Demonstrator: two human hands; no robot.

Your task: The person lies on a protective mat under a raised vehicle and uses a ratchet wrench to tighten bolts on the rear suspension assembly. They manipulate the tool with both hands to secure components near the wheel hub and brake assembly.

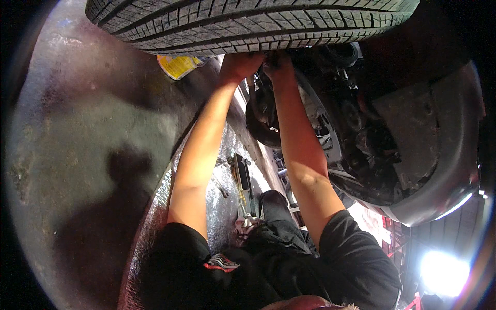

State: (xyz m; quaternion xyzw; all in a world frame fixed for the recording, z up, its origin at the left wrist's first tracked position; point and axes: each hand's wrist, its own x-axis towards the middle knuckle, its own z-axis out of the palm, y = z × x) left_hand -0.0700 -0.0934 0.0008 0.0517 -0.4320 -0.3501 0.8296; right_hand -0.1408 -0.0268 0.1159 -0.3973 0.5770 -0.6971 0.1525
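Note:
A large black tyre point(258, 26) with deep tread fills the top of the head view. Just under its lower edge, both my arms reach up close together. My left hand point(242, 66) looks closed, its fingertips hidden at the tyre's edge. Beside it, my right hand point(280, 68) has curled fingers around something dark that I cannot make out. Dark suspension parts point(338, 57) lie right of my right hand, in shadow. Below the hands, a black curved part point(263, 116) hangs between my forearms.
The car's underside and bumper point(444, 170) curve along the right. A yellow container point(177, 67) stands partly behind the tyre. Tools and a black tray point(242, 173) lie on a shiny silver mat point(214, 206) by my legs. Concrete floor point(93, 119) spreads left, and a bright lamp point(444, 273) shines lower right.

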